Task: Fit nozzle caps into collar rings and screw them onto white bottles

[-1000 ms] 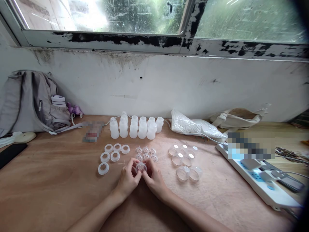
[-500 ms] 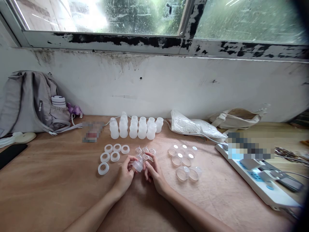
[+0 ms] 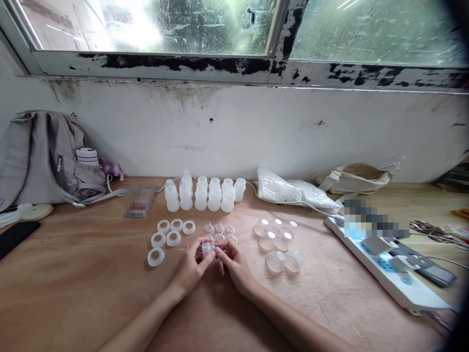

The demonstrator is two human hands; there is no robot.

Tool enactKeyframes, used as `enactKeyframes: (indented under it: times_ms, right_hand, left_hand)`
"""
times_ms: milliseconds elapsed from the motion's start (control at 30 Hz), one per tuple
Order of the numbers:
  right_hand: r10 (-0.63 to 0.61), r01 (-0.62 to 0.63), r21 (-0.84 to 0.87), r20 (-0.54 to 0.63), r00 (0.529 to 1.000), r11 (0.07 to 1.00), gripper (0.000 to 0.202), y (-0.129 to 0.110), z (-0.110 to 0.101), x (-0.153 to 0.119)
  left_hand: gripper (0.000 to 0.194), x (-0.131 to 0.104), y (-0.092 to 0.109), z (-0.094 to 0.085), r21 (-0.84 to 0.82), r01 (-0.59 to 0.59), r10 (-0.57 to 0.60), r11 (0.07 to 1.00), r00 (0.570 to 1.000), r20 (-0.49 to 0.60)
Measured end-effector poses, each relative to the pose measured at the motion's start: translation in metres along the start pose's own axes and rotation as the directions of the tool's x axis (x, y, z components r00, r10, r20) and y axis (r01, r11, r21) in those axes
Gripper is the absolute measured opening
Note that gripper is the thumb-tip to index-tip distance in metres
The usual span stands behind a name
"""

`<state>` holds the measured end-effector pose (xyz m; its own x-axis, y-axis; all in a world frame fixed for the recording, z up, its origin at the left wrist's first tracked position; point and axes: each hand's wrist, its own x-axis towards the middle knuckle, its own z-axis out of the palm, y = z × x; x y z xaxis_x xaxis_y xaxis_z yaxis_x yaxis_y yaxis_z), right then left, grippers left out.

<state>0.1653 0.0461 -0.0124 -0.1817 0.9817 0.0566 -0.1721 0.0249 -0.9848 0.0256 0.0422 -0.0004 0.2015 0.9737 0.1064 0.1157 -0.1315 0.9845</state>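
Observation:
My left hand [image 3: 193, 264] is closed around a translucent bottle screw ring [image 3: 207, 248], which is tipped on its side with its threads showing. My right hand [image 3: 233, 261] pinches at the ring's right side, where a clear bottle nipple sits in it; the fingertips hide most of the nipple. Just beyond my hands, several clear nipples [image 3: 219, 228] stand in short rows on the table. To the left lie several loose screw rings [image 3: 158, 239]. Clear dome caps [image 3: 275, 262] rest to the right, also several.
Several frosted bottles [image 3: 201, 196] stand near the wall, two with tops fitted. Behind the caps lies a silvery-white plastic package [image 3: 276, 188]. A power strip [image 3: 388, 266] with plugs and cables runs along the right. A grey backpack [image 3: 47, 156] leans at far left, near a dark phone-like slab [image 3: 16, 239].
The ring has been turned from mostly upright, nipple up, onto its side. My right hand has moved left and now pinches at the nipple, where it was apart before.

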Motion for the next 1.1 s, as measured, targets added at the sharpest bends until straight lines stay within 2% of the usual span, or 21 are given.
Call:
enactKeyframes:
  times_ms: [133,300,467,533,633,800,900,1000,1100]
  right_hand:
    - [-0.002,0.002,-0.002,-0.042,0.999,1.0,0.026,0.002,0.002,0.0]
    - [-0.033,0.029,-0.037,-0.086,0.996,0.999,0.028,0.0,0.0,0.001]
    - [-0.096,0.087,-0.065,-0.141,0.985,0.994,0.026,-0.001,-0.006,0.002]
    - [-0.085,0.081,-0.026,-0.177,0.981,0.996,0.027,-0.001,-0.008,0.003]
    - [-0.062,0.069,0.026,-0.199,0.978,0.997,0.028,0.0,-0.009,0.006]
    - [-0.086,0.092,0.031,-0.169,0.982,0.995,0.026,0.001,-0.008,0.006]
    - [-0.1,0.105,0.018,-0.172,0.98,0.994,0.026,0.003,-0.008,0.006]
    - [-0.102,0.107,0.015,-0.18,0.978,0.994,0.026,0.006,-0.01,0.006]
    - [-0.105,0.108,0.009,-0.179,0.978,0.994,0.025,0.007,-0.01,0.007]
  left_hand:
    - [0.025,0.003,0.002,-0.004,0.117,-0.016,0.019,0.993,1.0,-0.017]
    - [0.025,0.006,0.009,-0.008,0.26,-0.087,0.095,0.962,0.995,-0.015]
    - [0.029,0.018,0.019,-0.016,0.437,-0.161,0.128,0.885,0.986,0.103]
    - [0.031,0.031,0.025,-0.023,0.542,-0.158,0.139,0.826,0.987,0.076]
    - [0.032,0.06,0.036,-0.034,0.73,-0.104,0.189,0.675,0.981,-0.035]
    - [0.035,0.112,0.046,-0.041,0.832,-0.069,0.214,0.551,0.975,-0.061]
    - [0.028,0.13,0.049,-0.039,0.874,-0.043,0.198,0.483,0.978,-0.062]
    - [0.02,0.129,0.057,-0.037,0.902,-0.049,0.207,0.428,0.977,-0.045]
    - [0.021,0.109,0.071,-0.037,0.922,-0.07,0.248,0.382,0.968,-0.029]
